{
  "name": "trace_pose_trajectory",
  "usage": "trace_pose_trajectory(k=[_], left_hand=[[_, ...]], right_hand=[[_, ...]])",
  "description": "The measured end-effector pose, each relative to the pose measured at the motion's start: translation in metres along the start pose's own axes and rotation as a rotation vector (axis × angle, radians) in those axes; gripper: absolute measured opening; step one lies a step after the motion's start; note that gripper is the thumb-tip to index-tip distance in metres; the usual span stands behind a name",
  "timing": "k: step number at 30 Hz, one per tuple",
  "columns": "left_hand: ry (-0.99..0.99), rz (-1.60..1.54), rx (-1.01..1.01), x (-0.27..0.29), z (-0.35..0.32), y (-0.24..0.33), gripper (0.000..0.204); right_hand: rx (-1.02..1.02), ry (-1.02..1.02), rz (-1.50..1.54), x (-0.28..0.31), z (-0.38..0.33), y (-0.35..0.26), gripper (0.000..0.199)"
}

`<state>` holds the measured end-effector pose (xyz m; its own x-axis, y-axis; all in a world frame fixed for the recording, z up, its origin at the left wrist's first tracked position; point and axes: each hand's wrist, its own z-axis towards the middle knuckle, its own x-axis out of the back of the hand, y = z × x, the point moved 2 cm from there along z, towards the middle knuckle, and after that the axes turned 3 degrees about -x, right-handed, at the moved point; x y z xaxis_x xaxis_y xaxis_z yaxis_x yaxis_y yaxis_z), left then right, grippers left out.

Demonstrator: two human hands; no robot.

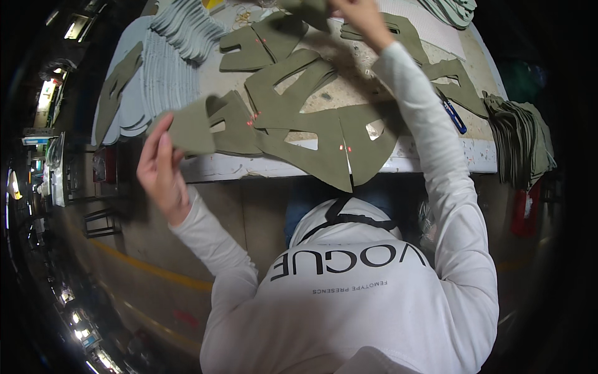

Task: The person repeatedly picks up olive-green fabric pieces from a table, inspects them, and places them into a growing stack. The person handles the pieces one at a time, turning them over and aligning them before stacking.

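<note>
Left hand [163, 179]: your thumb and fingers are pinched narrow on the left edge of a curved olive panel [193, 129], raised at the near left of the desk [218, 168]. Right hand [365, 23]: your fingers appear closed on the right edge of a second olive piece [309, 11] at the far side; the frame cuts it off.

Handling, judged by eye: light, thin, bendable sheet, holding a gentle curve; matte face, so probably not slippery. Narrow strips beside the slots of the cut-out pieces [321, 163] on the desk look easiest to stretch or crease. Best hold, you'd judge: a flat pinch on a broad solid margin, clear of slots and points, pressure light.
</note>
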<state>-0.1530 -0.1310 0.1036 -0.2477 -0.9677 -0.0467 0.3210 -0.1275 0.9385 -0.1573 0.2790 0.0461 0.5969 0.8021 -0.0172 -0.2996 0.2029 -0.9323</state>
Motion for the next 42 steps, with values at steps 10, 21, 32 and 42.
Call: trace_pose_trajectory(k=[10,21,32,42], left_hand=[[-0.126,-0.092,0.304,-0.02,-0.057,-0.017,0.034],[-0.325,-0.023,0.471,-0.125,-0.12,-0.066,0.039],[-0.34,0.046,0.516,-0.114,-0.138,-0.058,0.038],[-0.43,0.201,0.47,-0.11,-0.135,-0.051,0.034]], right_hand=[[-0.37,-0.04,-0.023,0.125,-0.132,-0.097,0.035],[-0.576,-0.027,-0.362,0.053,-0.254,-0.075,0.041],[-0.475,-0.016,-0.177,0.062,-0.272,-0.071,0.052],[-0.389,0.029,-0.309,0.05,-0.287,-0.076,0.05]])
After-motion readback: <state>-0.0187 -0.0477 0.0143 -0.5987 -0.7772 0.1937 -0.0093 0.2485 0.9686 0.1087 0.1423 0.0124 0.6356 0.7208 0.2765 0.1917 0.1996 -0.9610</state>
